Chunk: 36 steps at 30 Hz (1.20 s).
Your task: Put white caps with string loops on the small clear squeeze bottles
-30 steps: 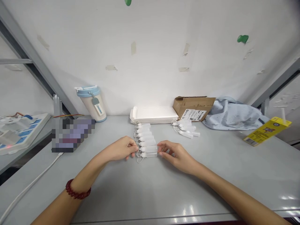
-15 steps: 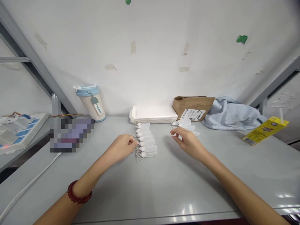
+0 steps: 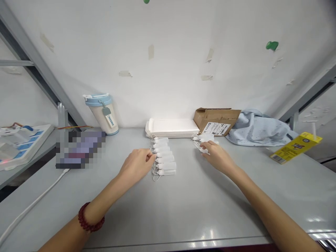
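Observation:
Small translucent white dropper-style bottles (image 3: 166, 159) with thin cord loops lie side by side in a column, their cord ends toward my left hand. My left hand (image 3: 138, 162) is closed beside this column, fingers curled and tips at the loops; whatever it may hold is hidden. My right hand (image 3: 219, 156) reaches over a smaller group of the same bottles (image 3: 207, 137) in front of the cardboard box. Its thumb and fingers are apart around one bottle (image 3: 204, 151), partly covered by the hand; firm contact cannot be made out.
A stack of flat white trays or cartons (image 3: 173, 128) lies against the wall, beside a brown cardboard box (image 3: 219, 120). Further right are a light blue cloth (image 3: 258, 129) and a yellow drink carton (image 3: 295, 148). On the left stand a tumbler (image 3: 102, 113), a blurred-out device (image 3: 81, 150) and a power strip (image 3: 31, 148).
My right hand has moved slightly right, over the nearest bottles of the right group. My left hand stays by the cord ends of the column. The view has shifted slightly.

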Available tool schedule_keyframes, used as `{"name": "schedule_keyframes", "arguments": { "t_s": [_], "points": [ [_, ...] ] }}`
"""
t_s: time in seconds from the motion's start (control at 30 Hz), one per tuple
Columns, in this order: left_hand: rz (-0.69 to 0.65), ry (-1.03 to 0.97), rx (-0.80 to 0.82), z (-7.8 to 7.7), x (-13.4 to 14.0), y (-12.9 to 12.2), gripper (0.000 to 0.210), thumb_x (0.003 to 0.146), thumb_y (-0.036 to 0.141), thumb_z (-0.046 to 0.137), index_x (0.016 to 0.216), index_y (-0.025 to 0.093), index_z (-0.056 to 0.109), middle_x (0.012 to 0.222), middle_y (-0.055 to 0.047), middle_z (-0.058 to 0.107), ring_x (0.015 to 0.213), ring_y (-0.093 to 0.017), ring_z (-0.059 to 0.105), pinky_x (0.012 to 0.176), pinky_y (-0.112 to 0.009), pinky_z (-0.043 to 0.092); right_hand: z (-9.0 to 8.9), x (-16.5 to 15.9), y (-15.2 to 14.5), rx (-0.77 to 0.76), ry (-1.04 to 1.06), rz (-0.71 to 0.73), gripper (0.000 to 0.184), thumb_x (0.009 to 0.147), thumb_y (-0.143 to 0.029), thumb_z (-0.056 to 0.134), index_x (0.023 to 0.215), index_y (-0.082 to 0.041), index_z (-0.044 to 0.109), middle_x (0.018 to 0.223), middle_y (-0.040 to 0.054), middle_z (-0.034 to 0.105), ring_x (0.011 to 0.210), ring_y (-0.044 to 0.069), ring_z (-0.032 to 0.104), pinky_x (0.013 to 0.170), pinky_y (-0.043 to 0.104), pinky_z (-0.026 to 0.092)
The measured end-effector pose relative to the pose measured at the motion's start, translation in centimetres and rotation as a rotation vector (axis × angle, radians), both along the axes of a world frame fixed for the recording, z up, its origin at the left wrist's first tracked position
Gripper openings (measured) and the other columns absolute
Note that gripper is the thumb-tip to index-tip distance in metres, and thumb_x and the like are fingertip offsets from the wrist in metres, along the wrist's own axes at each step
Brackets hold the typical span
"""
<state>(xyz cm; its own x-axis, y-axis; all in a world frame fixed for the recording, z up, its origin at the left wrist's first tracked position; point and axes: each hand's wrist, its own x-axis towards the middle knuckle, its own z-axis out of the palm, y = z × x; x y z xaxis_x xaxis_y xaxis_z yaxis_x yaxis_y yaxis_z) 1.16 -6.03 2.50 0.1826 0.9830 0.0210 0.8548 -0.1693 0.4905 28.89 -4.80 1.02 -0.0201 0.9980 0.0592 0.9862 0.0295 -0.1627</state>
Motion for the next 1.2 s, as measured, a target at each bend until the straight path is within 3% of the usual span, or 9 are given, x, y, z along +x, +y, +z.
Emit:
{"name": "schedule_keyframes", "arguments": {
  "t_s": [0.2, 0.33, 0.53, 0.7, 0.87, 1.03, 1.2],
  "points": [
    [0.007, -0.039, -0.009, 0.1, 0.1, -0.2, 0.034, 0.078, 0.040, 0.039, 0.052, 0.019, 0.034, 0.050, 0.002, 0.040, 0.048, -0.012, 0.033, 0.049, -0.025, 0.022, -0.2, 0.2, 0.2, -0.008, -0.009, -0.049, 0.030, 0.079, -0.008, 0.049, 0.107, -0.011, 0.058, 0.110, 0.0172, 0.058, 0.099, 0.030, 0.055, 0.066, 0.033, 0.042],
    [0.005, -0.088, -0.018, 0.2, 0.3, -0.4, 0.036, 0.079, 0.042, 0.040, 0.052, 0.019, 0.038, 0.050, 0.002, 0.041, 0.048, -0.012, 0.034, 0.048, -0.024, 0.023, -0.4, -0.1, 0.1, -0.018, 0.050, 0.022, 0.023, 0.079, -0.014, 0.052, 0.100, -0.014, 0.061, 0.103, 0.0112, 0.063, 0.092, 0.024, 0.057, 0.066, 0.030, 0.042],
    [-0.086, -0.403, -0.204, 0.7, 0.9, -1.0, 0.032, 0.079, 0.044, 0.047, 0.061, 0.017, 0.050, 0.059, 0.001, 0.054, 0.048, -0.010, 0.040, 0.047, -0.022, 0.030, 0.2, -1.9, -1.4, 0.048, 0.544, 0.261, 0.017, 0.078, -0.028, 0.055, 0.092, -0.020, 0.062, 0.091, 0.0028, 0.062, 0.079, 0.017, 0.055, 0.064, 0.027, 0.044],
    [-0.198, -0.611, -0.345, 0.8, 1.4, -1.4, 0.029, 0.082, 0.044, 0.047, 0.081, 0.017, 0.058, 0.064, 0.002, 0.059, 0.046, -0.008, 0.043, 0.048, -0.022, 0.035, 1.3, -3.5, -3.3, -0.091, 0.866, 0.423, 0.012, 0.080, -0.028, 0.056, 0.088, -0.021, 0.061, 0.091, 0.0014, 0.061, 0.079, 0.014, 0.055, 0.068, 0.027, 0.045],
    [-0.221, -0.635, -0.366, 0.5, 1.8, -1.6, 0.032, 0.084, 0.044, 0.044, 0.075, 0.016, 0.057, 0.060, 0.002, 0.057, 0.045, -0.007, 0.042, 0.048, -0.022, 0.035, 1.3, -4.3, -4.2, -0.153, 0.879, 0.509, 0.011, 0.079, -0.021, 0.058, 0.089, -0.022, 0.062, 0.091, 0.0007, 0.060, 0.081, 0.014, 0.054, 0.071, 0.027, 0.043],
    [-0.223, -0.652, -0.377, -0.1, 1.7, -1.4, 0.027, 0.084, 0.041, 0.046, 0.088, 0.017, 0.056, 0.066, 0.002, 0.059, 0.047, -0.007, 0.043, 0.047, -0.021, 0.034, 1.1, -4.6, -4.3, -0.136, 0.854, 0.538, 0.011, 0.076, -0.018, 0.060, 0.087, -0.021, 0.061, 0.089, 0.0010, 0.059, 0.080, 0.014, 0.054, 0.070, 0.027, 0.042],
    [-0.244, -0.649, -0.370, -0.1, 1.7, -1.4, 0.024, 0.084, 0.039, 0.047, 0.086, 0.016, 0.056, 0.069, 0.001, 0.059, 0.048, -0.007, 0.044, 0.047, -0.021, 0.034, 0.9, -4.6, -4.4, -0.086, 0.827, 0.566, 0.011, 0.075, -0.017, 0.060, 0.086, -0.021, 0.060, 0.088, 0.0011, 0.059, 0.078, 0.014, 0.054, 0.068, 0.027, 0.041]
  ]
}}
